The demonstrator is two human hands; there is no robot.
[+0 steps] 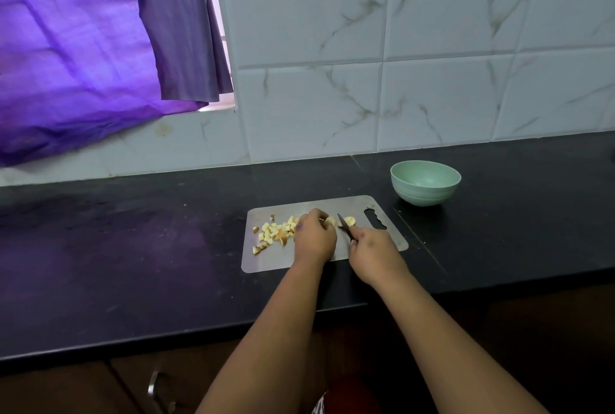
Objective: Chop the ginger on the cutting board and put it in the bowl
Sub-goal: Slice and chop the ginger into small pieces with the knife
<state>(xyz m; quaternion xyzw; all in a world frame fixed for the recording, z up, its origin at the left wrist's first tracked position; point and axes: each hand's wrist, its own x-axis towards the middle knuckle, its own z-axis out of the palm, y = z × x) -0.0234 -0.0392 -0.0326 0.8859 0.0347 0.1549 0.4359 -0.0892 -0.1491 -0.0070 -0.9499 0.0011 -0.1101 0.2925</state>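
On the thin grey metal cutting board (pixel 319 257), the left hand (pixel 314 237) curls its fingers down over a pale yellow uncut ginger piece (pixel 330 221), pinning it to the board. The right hand (pixel 374 252) is wrapped around the handle of a small dark-bladed knife (pixel 344 227), whose blade points toward 11 o'clock and sits between that held piece and a second pale ginger slice (pixel 349 221) at its 3 o'clock. So the next cut falls just at 3 o'clock of the left fingertips, which looks like the thing to watch. A heap of chopped yellow ginger cubes (pixel 274 232) lies at 9 o'clock of the left hand. The empty pale green round bowl (pixel 426 182) stands off the board at 1 o'clock, nearer the right hand; nothing is in it yet
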